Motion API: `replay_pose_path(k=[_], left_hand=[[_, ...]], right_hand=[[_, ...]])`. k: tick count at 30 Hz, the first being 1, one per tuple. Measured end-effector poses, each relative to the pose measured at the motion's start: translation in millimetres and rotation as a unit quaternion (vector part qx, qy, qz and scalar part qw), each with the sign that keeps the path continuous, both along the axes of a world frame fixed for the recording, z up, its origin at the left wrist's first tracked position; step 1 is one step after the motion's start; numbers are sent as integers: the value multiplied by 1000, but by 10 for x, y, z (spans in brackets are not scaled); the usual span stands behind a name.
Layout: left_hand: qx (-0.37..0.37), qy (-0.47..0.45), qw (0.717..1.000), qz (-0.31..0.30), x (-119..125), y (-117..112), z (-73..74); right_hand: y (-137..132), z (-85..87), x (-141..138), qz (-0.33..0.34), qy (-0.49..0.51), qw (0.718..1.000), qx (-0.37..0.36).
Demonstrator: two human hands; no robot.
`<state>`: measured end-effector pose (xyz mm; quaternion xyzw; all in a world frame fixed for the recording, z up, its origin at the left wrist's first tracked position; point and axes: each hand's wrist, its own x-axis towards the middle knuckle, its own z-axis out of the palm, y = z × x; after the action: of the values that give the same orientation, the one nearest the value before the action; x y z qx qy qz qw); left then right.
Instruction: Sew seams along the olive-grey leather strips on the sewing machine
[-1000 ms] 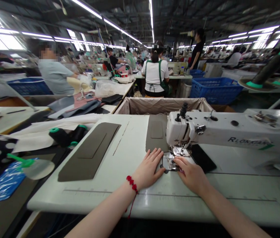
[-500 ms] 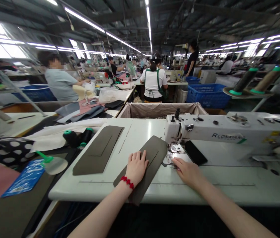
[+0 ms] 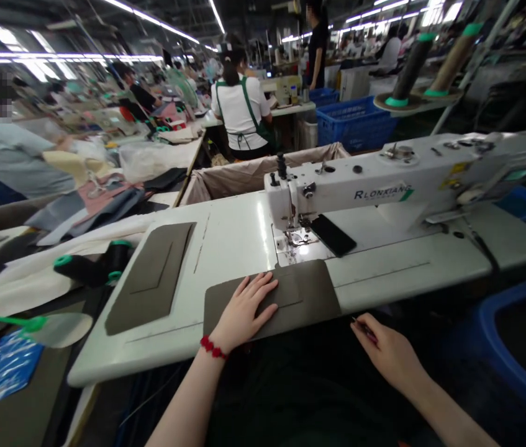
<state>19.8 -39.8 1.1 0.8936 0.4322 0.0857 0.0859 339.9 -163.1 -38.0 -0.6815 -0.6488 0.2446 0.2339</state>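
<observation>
My left hand (image 3: 246, 310), fingers spread, lies flat on a grey-brown fabric panel (image 3: 312, 282) at the table's front edge. The panel has a thin line marked on it, partly under my fingers. Off the front edge, just right of the panel, my right hand (image 3: 386, 347) is closed around a small pointed tool (image 3: 371, 335); its dark red part shows between the fingers, and the rest is hidden. Behind the panel stands a white sewing machine (image 3: 337, 186), its needle area bare of fabric. A second grey-brown panel (image 3: 151, 279) rests on the table at left.
A black phone (image 3: 333, 235) lies beside the needle area. Black thread cones (image 3: 88, 268) and a green-tipped bottle (image 3: 62, 329) are on the left. A blue bin (image 3: 486, 335) stands at right, a cloth-lined bin (image 3: 230, 177) behind the table. Co-workers sit and stand farther back.
The panel under my left hand has turned and moved toward the front edge, away from the needle. My right hand has left the needle area and come down past the edge. The view has swung right.
</observation>
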Motion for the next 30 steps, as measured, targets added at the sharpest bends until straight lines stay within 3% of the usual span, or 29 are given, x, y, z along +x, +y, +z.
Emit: replay_pose_path(k=[5,11,20,30], left_hand=[[21,-16,999,-22,371,-74,69],[47,7,999,27,747,-233,-86],[72,18,996,47,756,-172,-138],[81,6,995,50,749,-184,-163]], right_hand=[[13,6,40,-15,-40,999,-7],[-24,-194,-68,7,-41,999,3],[145,-140,-260,11,-48,998,39],[123,-106,-286,19,-66,996,52]])
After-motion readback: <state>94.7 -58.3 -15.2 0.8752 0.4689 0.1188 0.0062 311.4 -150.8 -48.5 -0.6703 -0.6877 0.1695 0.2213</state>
